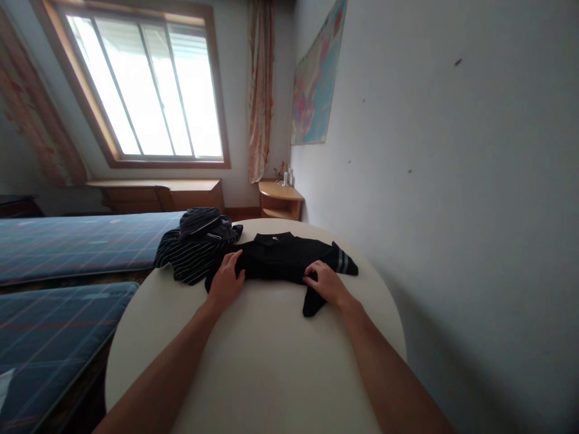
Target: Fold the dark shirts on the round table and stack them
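A black collared shirt (pixel 275 259) lies folded up on the round white table (pixel 271 361), its collar on the far side. Its right-hand sleeve end carries two grey stripes, and a black flap of the cloth sticks out toward me below my right hand. My left hand (pixel 226 282) rests on the shirt's left part, fingers curved and the thumb apart from them. At the near edge on the right, my right hand (pixel 326 283) pinches the shirt between thumb and fingers. The cloth under both palms is hidden.
Heaped dark striped clothes (pixel 194 244) lie at the table's far left edge, touching the shirt. Beds with blue plaid mattresses (pixel 67 247) stand to the left. A white wall (pixel 452 211) runs close along the right. A wooden corner shelf (pixel 281 191) stands behind the table.
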`<state>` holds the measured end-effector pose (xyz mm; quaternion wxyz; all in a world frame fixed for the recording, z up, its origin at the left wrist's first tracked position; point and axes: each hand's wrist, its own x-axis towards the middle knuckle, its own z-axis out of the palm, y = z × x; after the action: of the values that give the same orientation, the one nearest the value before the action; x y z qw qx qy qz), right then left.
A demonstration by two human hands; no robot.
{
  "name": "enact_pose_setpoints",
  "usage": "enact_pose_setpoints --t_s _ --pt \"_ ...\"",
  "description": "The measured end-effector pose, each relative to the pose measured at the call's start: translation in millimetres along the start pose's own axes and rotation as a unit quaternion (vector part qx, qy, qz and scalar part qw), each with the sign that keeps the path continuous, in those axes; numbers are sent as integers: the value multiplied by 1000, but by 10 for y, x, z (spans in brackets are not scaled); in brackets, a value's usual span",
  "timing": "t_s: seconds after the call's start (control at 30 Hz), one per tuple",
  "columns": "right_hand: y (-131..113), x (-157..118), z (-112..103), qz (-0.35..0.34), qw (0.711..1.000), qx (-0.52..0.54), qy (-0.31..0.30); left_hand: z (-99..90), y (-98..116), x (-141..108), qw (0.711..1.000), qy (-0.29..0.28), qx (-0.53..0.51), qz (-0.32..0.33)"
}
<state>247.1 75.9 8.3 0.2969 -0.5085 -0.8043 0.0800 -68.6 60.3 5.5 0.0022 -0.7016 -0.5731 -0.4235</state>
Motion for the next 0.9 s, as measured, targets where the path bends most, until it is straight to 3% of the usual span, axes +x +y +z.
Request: enact_pose_setpoints --t_s 0.2,0.57,0.77,0.9 --pt "-8 -1 -10 -15 999 30 6 8 8 -20 999 -33 -5 10" --pt "-61 2 32 -40 999 -19 14 5 17 6 999 -24 12 35" --pt "-156 -2 104 -49 997 -59 4 -18 -3 -21 994 -67 82 -15" --pt "-156 -2 121 -57 996 -62 -8 -58 -17 -22 993 -56 98 -39"
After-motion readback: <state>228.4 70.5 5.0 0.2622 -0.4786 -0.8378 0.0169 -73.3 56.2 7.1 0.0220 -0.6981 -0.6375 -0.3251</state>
